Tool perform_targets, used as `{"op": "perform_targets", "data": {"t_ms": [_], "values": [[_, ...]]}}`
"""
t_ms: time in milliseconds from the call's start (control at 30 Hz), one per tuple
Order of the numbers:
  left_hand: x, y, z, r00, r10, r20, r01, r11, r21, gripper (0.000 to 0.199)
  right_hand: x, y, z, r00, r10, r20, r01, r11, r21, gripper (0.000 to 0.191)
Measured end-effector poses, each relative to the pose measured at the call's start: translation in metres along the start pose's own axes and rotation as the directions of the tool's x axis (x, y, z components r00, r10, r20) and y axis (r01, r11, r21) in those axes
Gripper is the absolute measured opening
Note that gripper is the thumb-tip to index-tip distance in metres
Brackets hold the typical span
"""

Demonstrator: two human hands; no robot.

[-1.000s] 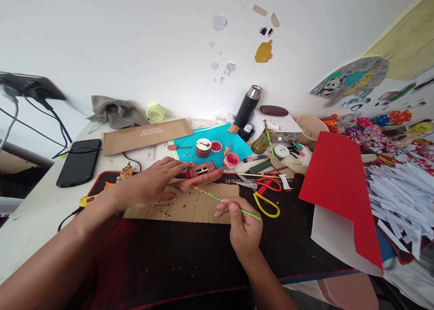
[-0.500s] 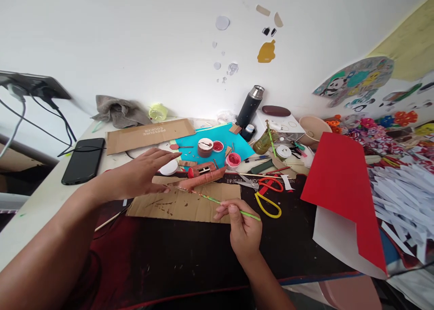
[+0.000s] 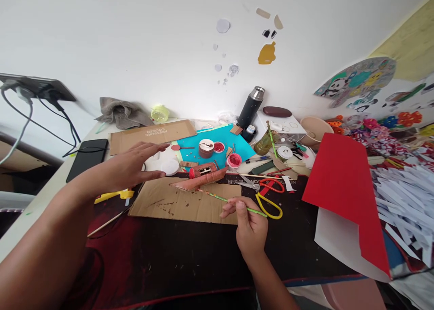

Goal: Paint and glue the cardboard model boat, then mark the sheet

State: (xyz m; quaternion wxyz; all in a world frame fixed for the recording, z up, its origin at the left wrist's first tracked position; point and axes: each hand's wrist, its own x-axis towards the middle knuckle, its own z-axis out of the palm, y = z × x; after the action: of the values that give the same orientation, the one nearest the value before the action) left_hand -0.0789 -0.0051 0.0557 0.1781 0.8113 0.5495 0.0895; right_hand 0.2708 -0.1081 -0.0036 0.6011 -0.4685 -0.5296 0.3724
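My right hand (image 3: pixel 249 226) pinches a thin green paintbrush (image 3: pixel 217 197), its tip near the lower edge of a brownish-red painted piece (image 3: pixel 200 180). That piece lies tilted over the top of a brown cardboard sheet (image 3: pixel 169 203) marked with dark smears. My left hand (image 3: pixel 130 167) hovers left of the piece, thumb and fingers apart, with nothing in it, close to a round white lid (image 3: pixel 170 167). Behind the piece is a small painted object (image 3: pixel 203 170) with a light slot. Open jars of red paint (image 3: pixel 233 161) and whitish-brown paint (image 3: pixel 206 148) stand behind.
Orange-and-yellow scissors (image 3: pixel 267 197) lie right of the cardboard. Farther right are a folded red sheet (image 3: pixel 339 178) and many white paper strips (image 3: pixel 403 201). A black flask (image 3: pixel 250 108) leans at the back; a phone (image 3: pixel 88 158) lies at the left.
My left hand has moved left, away from the painted piece, uncovering its left end. My right hand has shifted slightly right and down with the brush. A yellow tool now shows beneath my left forearm.
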Motion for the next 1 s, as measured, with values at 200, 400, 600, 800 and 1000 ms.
{"op": "perform_targets", "data": {"t_ms": [200,400,600,800,1000], "values": [[0.001,0.003,-0.003,0.998,-0.004,-0.055,0.001,0.999,-0.046,0.111,0.005,0.000,-0.016,0.990,0.032,-0.138,-0.040,0.998,-0.052,0.045],[0.006,0.017,0.037,0.985,0.136,-0.108,-0.136,0.991,0.001,0.098,0.011,0.001,-0.025,0.971,0.097,-0.217,-0.093,0.995,0.028,0.050],[0.012,0.046,0.067,0.963,0.249,-0.100,-0.248,0.968,0.022,0.095,0.028,0.010,-0.040,0.938,0.184,-0.292,-0.138,0.975,0.172,0.053],[0.022,0.064,0.073,0.979,0.196,-0.055,-0.188,0.975,0.115,0.079,0.035,0.022,-0.045,0.908,0.249,-0.336,-0.150,0.944,0.294,0.054],[0.026,0.078,0.081,0.988,0.143,-0.060,-0.128,0.969,0.211,0.067,0.030,0.026,-0.046,0.894,0.289,-0.342,-0.170,0.925,0.339,0.053]]}}
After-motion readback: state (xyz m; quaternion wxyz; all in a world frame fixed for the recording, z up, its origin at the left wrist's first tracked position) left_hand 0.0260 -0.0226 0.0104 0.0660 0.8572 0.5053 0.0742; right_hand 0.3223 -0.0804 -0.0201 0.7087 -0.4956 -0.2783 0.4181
